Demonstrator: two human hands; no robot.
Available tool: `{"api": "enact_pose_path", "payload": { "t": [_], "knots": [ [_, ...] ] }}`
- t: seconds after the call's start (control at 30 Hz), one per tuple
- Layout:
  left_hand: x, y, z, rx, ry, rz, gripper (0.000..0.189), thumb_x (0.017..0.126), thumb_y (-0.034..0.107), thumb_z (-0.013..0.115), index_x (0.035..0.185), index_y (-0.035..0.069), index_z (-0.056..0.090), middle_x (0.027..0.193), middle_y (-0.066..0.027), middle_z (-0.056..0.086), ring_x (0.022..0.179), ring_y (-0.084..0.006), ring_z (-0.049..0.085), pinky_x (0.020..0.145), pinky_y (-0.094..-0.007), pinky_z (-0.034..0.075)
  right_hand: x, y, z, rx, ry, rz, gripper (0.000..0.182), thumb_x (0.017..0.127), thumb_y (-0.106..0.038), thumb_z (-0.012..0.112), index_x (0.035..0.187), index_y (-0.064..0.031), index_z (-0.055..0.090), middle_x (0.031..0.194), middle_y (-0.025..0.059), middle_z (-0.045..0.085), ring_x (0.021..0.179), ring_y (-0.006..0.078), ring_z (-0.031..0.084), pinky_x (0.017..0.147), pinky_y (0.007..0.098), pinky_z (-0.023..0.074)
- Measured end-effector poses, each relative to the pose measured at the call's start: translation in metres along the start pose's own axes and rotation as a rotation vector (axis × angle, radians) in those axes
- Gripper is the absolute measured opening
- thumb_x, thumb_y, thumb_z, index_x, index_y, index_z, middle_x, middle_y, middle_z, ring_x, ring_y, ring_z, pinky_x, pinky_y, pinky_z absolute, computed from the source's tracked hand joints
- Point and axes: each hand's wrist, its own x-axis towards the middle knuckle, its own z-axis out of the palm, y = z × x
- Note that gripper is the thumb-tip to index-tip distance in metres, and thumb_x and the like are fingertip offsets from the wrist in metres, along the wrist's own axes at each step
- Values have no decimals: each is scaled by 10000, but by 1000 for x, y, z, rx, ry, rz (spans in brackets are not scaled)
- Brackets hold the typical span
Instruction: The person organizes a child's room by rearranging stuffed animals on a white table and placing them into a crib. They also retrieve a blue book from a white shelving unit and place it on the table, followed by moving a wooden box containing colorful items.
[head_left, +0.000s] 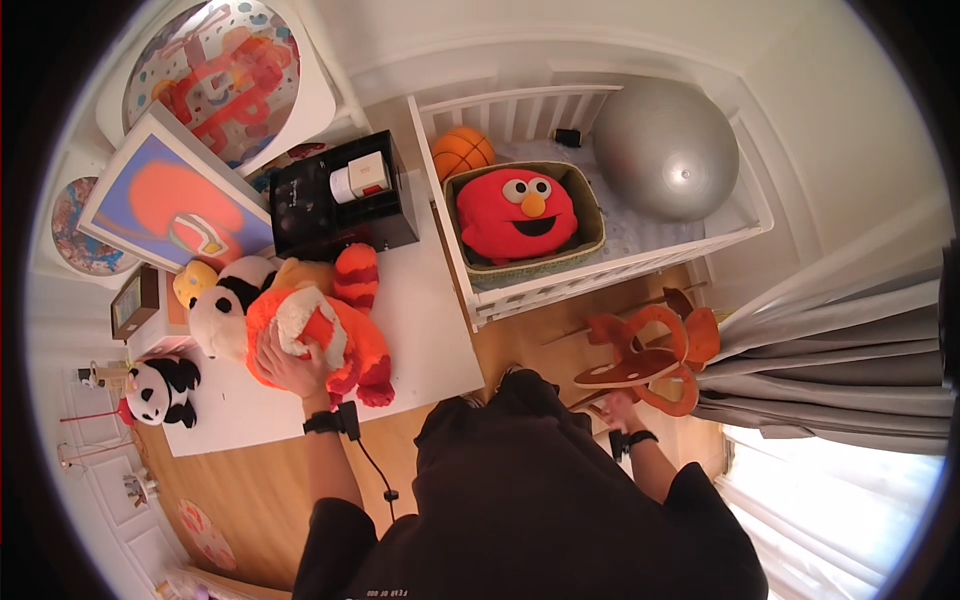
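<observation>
An orange plush red panda (356, 349) with white face patches and a dark striped tail lies on the white table (435, 322). Across its head rests my left hand (296, 364), fingers spread and pressed into the fur, thumb on the face side. A white-and-black plush panda (214, 326) leans against it, with a yellow plush (194, 283) behind. On the other side, my right hand (621, 409) hangs low, slightly blurred, with nothing visible in it. It is nearest to a brown ride-on toy (637, 364) with looped parts; whether they touch cannot be told.
A smaller panda plush (159, 391) sits at the table's left end. Behind are a black box (341, 195) and a framed picture (180, 202). A white crib (525, 296) holds a basket (592, 202) with a red plush (517, 217), a basketball (463, 150) and a grey exercise ball (665, 150). Curtains (832, 375) hang right.
</observation>
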Motion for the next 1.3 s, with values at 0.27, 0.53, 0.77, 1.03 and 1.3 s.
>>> {"api": "enact_pose_path", "payload": {
  "t": [0.27, 0.53, 0.77, 1.03, 1.3],
  "knots": [
    [8, -5, 2, 18, 12, 4, 536, 776, 296, 645, 1261, 70, 619, 1280, -85, 652, 1232, -324, 577, 1074, -493, 371, -65, -71, 86, -802, 102, -430, 152, 949, -127, 581, 1056, -38, 641, 852, 103, 702, 752, 162, 676, 668, 317, 529],
    [1, -13, 17, 91, 26, 30, 511, 883, 346, 576, 1272, 16, 603, 1257, -133, 659, 1214, -353, 584, 1080, -512, 366, -42, -409, 158, -906, 122, -821, 223, 947, -257, 652, 992, -38, 653, 834, 159, 692, 788, 302, 688, 696, 415, 535],
    [-2, -20, 30, 253, -103, -17, 667, 933, 520, 527, 1332, -14, 526, 1307, -235, 565, 1227, -436, 524, 1068, -573, 353, 110, -488, 194, -1848, -562, -565, 441, 965, -457, 514, 980, -85, 750, 930, 194, 721, 961, 395, 699, 803, 520, 542],
    [-47, -46, 15, 363, -225, -162, 734, 938, 413, 541, 1469, -64, 369, 1478, -324, 407, 1361, -526, 365, 1149, -612, 264, 198, -467, 187, -1981, -846, -80, 764, 956, -612, 470, 1558, -153, 370, 1497, 145, 523, 1337, 347, 535, 1071, 435, 454],
    [-40, -49, 24, 449, -172, -138, 737, 959, 540, 472, 1420, -35, 442, 1418, -264, 482, 1318, -468, 436, 1106, -588, 312, 238, -529, 155, -1796, -710, -312, 664, 985, -527, 463, 1397, -11, 527, 1394, 209, 590, 1310, 361, 549, 1100, 458, 433]
  ]
}}
